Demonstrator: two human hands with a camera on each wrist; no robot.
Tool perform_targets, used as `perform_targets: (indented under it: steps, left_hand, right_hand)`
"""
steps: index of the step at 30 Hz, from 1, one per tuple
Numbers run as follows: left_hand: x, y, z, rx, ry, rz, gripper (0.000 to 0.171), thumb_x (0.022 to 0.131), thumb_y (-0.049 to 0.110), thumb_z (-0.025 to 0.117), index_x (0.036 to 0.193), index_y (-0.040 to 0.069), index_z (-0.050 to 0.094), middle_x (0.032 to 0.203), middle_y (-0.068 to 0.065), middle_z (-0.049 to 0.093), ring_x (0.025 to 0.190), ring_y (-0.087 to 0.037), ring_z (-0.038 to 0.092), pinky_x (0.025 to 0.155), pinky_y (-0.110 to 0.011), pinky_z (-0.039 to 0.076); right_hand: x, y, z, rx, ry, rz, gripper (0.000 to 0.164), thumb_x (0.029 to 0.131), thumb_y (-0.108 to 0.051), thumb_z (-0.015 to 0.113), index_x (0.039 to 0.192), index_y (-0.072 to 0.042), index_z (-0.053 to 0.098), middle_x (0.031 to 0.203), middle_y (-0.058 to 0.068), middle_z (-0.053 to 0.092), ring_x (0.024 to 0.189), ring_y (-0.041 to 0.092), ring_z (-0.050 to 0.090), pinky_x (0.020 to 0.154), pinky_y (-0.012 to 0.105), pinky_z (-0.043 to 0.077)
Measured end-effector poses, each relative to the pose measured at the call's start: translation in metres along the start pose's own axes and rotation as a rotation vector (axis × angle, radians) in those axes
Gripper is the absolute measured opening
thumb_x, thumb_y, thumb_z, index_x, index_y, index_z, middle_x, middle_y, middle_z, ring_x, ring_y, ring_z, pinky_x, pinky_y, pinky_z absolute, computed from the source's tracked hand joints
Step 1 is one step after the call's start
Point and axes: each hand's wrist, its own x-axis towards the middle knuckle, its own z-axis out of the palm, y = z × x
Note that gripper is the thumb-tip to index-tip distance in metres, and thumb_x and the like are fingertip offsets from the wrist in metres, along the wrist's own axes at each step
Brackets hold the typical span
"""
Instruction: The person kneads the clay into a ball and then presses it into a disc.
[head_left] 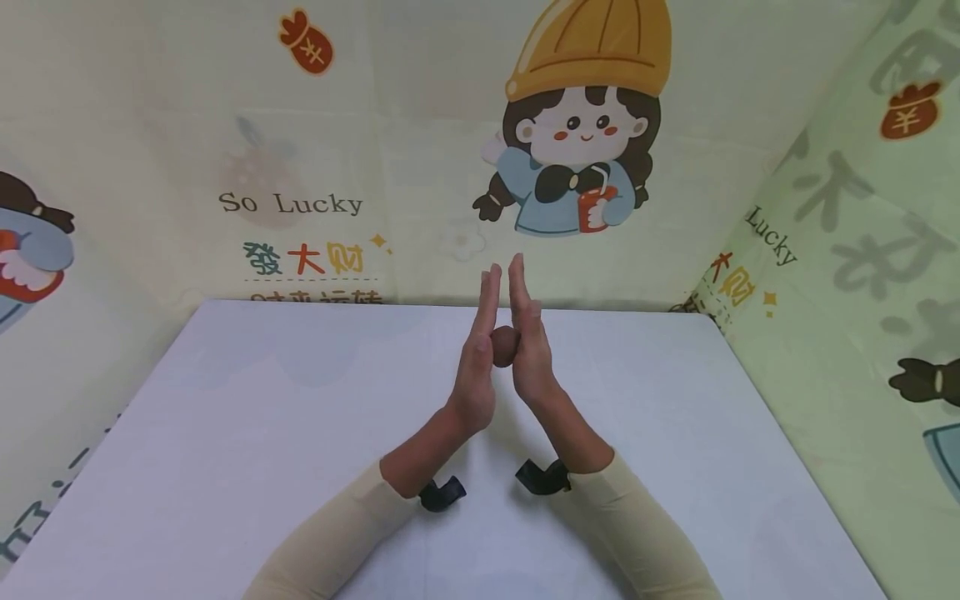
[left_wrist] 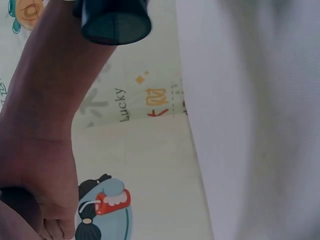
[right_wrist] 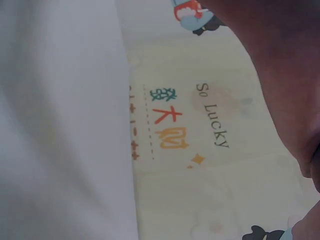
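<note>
A smooth brown ball, like a lump of clay or dough, is held between two flat palms above the white table. My left hand presses it from the left, fingers straight and pointing up and away. From the right my right hand presses against it, its fingers likewise extended. The fingertips of the two hands stand apart. In the left wrist view the dark ball shows at the lower left edge, partly covered. The right wrist view shows only parts of the hands at its right edge.
Black wrist cameras hang below both forearms, close over the table. Behind the table stands a pale printed backdrop with cartoon figures and lettering. A similar printed sheet lines the right side.
</note>
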Motion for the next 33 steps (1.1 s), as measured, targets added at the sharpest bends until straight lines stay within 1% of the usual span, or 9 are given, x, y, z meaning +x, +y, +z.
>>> perform_targets:
  steps: [1, 2, 4, 9, 13, 22, 25, 29, 33]
  left_hand:
    - [0.000, 0.001, -0.001, 0.000, 0.007, 0.004, 0.081, 0.110, 0.061, 0.016, 0.169, 0.005, 0.008, 0.177, -0.003, 0.006, 0.158, -0.019, 0.012, 0.126, -0.047, 0.007]
    - [0.001, 0.002, -0.001, 0.002, 0.013, 0.006, 0.080, 0.111, 0.060, 0.016, 0.169, 0.005, 0.008, 0.177, -0.004, 0.007, 0.161, -0.021, 0.002, 0.126, -0.048, 0.002]
    - [0.002, 0.003, -0.003, 0.005, 0.031, 0.009, 0.078, 0.111, 0.058, 0.015, 0.169, 0.005, 0.009, 0.176, -0.003, 0.008, 0.161, -0.021, -0.005, 0.126, -0.048, 0.001]
    - [0.007, 0.005, -0.010, 0.000, 0.087, -0.009, 0.073, 0.112, 0.051, 0.014, 0.169, 0.005, 0.011, 0.176, -0.002, 0.009, 0.161, -0.017, -0.002, 0.126, -0.045, 0.001]
    - [0.011, 0.007, -0.016, 0.011, 0.139, -0.015, 0.068, 0.112, 0.043, 0.013, 0.169, 0.005, 0.012, 0.176, -0.001, 0.010, 0.161, -0.016, 0.000, 0.127, -0.043, 0.001]
    - [0.017, 0.000, -0.032, 0.062, 0.219, -0.010, 0.071, 0.112, 0.047, 0.015, 0.168, 0.003, 0.013, 0.176, -0.005, 0.011, 0.161, -0.014, 0.002, 0.127, -0.039, 0.002]
    - [0.020, -0.002, -0.039, 0.068, 0.241, -0.011, 0.066, 0.112, 0.039, 0.013, 0.168, 0.003, 0.012, 0.176, -0.003, 0.012, 0.160, -0.013, 0.002, 0.126, -0.038, 0.002]
    - [0.022, -0.006, -0.045, 0.068, 0.252, -0.034, 0.063, 0.110, 0.030, 0.012, 0.169, 0.006, 0.011, 0.176, 0.001, 0.010, 0.160, -0.012, 0.001, 0.126, -0.039, 0.002]
    - [0.020, -0.013, -0.047, 0.041, 0.226, -0.082, 0.063, 0.111, 0.035, 0.013, 0.170, 0.011, 0.009, 0.176, 0.003, 0.005, 0.159, -0.011, 0.006, 0.125, -0.044, 0.006]
  right_hand:
    - [0.000, 0.001, 0.001, 0.005, -0.002, 0.001, 0.080, 0.110, -0.063, 0.014, 0.169, -0.011, 0.007, 0.175, -0.008, 0.005, 0.158, 0.013, 0.012, 0.122, 0.042, 0.016]
    - [-0.001, 0.002, 0.001, 0.006, -0.002, 0.000, 0.080, 0.110, -0.064, 0.013, 0.170, -0.011, 0.007, 0.175, -0.008, 0.006, 0.158, 0.015, 0.015, 0.123, 0.045, 0.014]
    - [-0.001, 0.004, 0.003, -0.012, -0.013, 0.000, 0.080, 0.109, -0.064, 0.012, 0.170, -0.011, 0.007, 0.175, -0.007, 0.006, 0.159, 0.014, 0.009, 0.126, 0.047, 0.004]
    - [-0.005, 0.008, 0.011, -0.061, -0.044, -0.010, 0.081, 0.109, -0.065, 0.010, 0.169, -0.011, 0.005, 0.175, -0.007, 0.004, 0.160, 0.013, 0.000, 0.127, 0.043, 0.001]
    - [-0.008, 0.009, 0.018, -0.087, -0.070, -0.027, 0.082, 0.109, -0.065, 0.008, 0.169, -0.010, 0.004, 0.175, -0.005, 0.002, 0.160, 0.014, 0.000, 0.126, 0.047, 0.001]
    - [-0.017, 0.011, 0.032, -0.107, -0.120, -0.037, 0.079, 0.110, -0.061, 0.006, 0.169, -0.008, 0.001, 0.176, -0.001, 0.000, 0.161, 0.018, -0.001, 0.126, 0.049, 0.001]
    - [-0.020, 0.010, 0.036, -0.112, -0.144, -0.047, 0.078, 0.111, -0.060, 0.007, 0.169, -0.008, -0.001, 0.176, -0.001, -0.002, 0.161, 0.019, -0.003, 0.126, 0.048, 0.001]
    - [-0.022, 0.007, 0.040, -0.125, -0.159, -0.062, 0.078, 0.111, -0.059, 0.009, 0.168, -0.007, -0.003, 0.176, 0.000, -0.005, 0.161, 0.020, -0.004, 0.127, 0.048, 0.000]
    - [-0.022, 0.005, 0.041, -0.133, -0.150, -0.067, 0.079, 0.112, -0.059, 0.010, 0.168, -0.005, -0.003, 0.176, 0.000, -0.007, 0.161, 0.019, -0.005, 0.127, 0.047, 0.000]
